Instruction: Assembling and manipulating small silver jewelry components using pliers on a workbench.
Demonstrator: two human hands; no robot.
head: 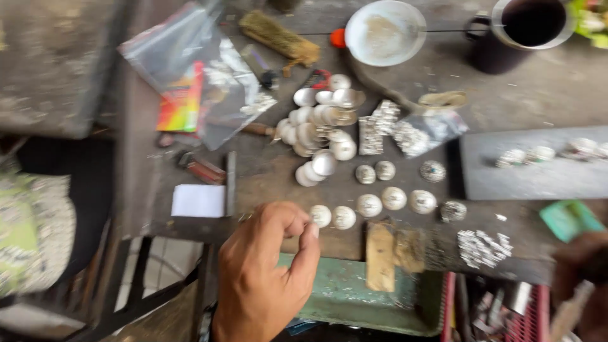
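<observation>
Silver discs beside left hand

The single head-worn camera looked steeply down onto the workbench from close above. It faced the bench's front edge. The picture was blurred.

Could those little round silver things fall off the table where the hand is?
Maybe. The left hand pinches at a round silver disc in a row close to the workbench edge, so a nudge might knock one off. The loose pile of discs behind looks easy to topple. The right hand is blurred, so what it holds can't be told.
</observation>
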